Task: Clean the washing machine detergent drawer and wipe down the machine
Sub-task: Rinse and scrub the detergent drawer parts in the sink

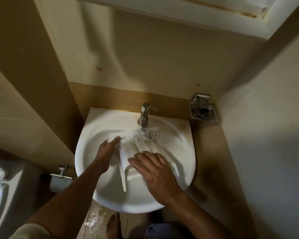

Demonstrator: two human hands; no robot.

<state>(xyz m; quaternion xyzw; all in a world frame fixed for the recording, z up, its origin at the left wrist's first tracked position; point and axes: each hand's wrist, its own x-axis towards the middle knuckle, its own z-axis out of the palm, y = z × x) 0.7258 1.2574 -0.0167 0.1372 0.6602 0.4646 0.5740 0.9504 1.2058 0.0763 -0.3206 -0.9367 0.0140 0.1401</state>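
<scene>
Okay, drawer: white plastic detergent drawer [141, 146] lies in round white ceramic sink [107, 187], far end under the spout.
Tap: chrome single-lever tap [144, 118] at back of sink, water splashing onto drawer.
L hand: left hand [105, 150] reaches in from left, fingers [116, 139] straight & together, tips touching drawer's far-left corner.
R hand: right hand [156, 169] flat on drawer's near end, fingers [149, 155] straight, slightly apart, pressing down.
Side: steel soap dish [204, 112] on wall, right of sink.
</scene>
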